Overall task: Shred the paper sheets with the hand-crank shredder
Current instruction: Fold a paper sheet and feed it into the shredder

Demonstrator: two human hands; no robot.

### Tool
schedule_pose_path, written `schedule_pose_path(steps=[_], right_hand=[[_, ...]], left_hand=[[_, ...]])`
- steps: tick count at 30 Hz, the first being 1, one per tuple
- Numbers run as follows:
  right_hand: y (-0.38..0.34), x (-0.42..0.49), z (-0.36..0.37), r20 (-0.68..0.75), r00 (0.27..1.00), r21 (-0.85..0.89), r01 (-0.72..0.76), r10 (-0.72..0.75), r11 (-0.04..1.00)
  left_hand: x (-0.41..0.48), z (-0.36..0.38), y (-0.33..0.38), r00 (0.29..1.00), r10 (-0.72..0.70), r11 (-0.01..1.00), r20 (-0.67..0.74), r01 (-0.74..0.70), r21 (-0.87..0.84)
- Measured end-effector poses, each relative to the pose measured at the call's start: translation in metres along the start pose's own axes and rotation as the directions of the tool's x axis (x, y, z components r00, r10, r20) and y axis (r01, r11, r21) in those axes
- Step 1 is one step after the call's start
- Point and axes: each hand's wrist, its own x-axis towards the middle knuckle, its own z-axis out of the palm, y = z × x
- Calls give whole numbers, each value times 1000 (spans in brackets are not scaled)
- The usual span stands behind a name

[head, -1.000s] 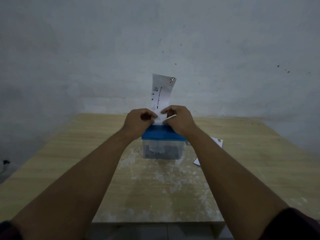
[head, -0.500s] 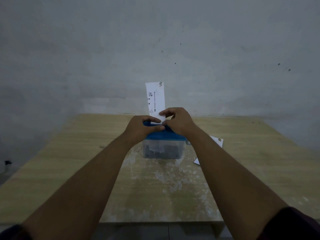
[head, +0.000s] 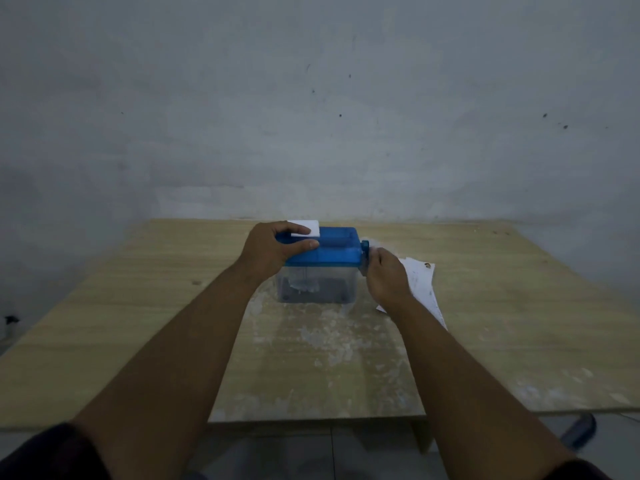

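The hand-crank shredder (head: 337, 252) has a blue top and a clear bin with shreds inside, and it stands mid-table. A short white stub of paper sheet (head: 306, 228) sticks out of its slot at the left end. My left hand (head: 273, 249) grips the blue top's left end, thumb across the front and fingers by the paper. At the shredder's right side my right hand (head: 386, 280) holds the blue crank (head: 364, 252), its handle hidden under my fingers. More printed sheets (head: 422, 285) lie on the table under my right wrist.
The wooden table (head: 138, 323) has a worn, whitish patch in front of the shredder. A grey wall stands close behind. Tiled floor and a dark blue object (head: 580, 433) show below the table's front right edge.
The tall sheet has gone down into the slot, leaving a short stub. My right hand left the paper and moved to the crank at the right side. My left hand settled on the blue top.
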Motion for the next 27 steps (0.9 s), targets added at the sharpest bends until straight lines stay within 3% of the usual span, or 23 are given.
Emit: schedule_pose_path(steps=[5, 17, 22, 27], right_hand=[[10, -12, -10, 57, 998, 3, -26, 26, 1000], [10, -31, -19, 26, 999, 114, -43, 40, 993], [-25, -25, -33, -134, 991, 314, 56, -14, 948], [-32, -7, -46, -55, 998, 374, 45, -26, 926]], left_hand=[[-1, 3, 0, 1000, 10, 1000, -16, -10, 2], [-3, 6, -3, 998, 66, 997, -22, -65, 45], [-3, 7, -4, 996, 83, 995, -13, -82, 58], [-1, 7, -9, 994, 110, 989, -7, -109, 98]])
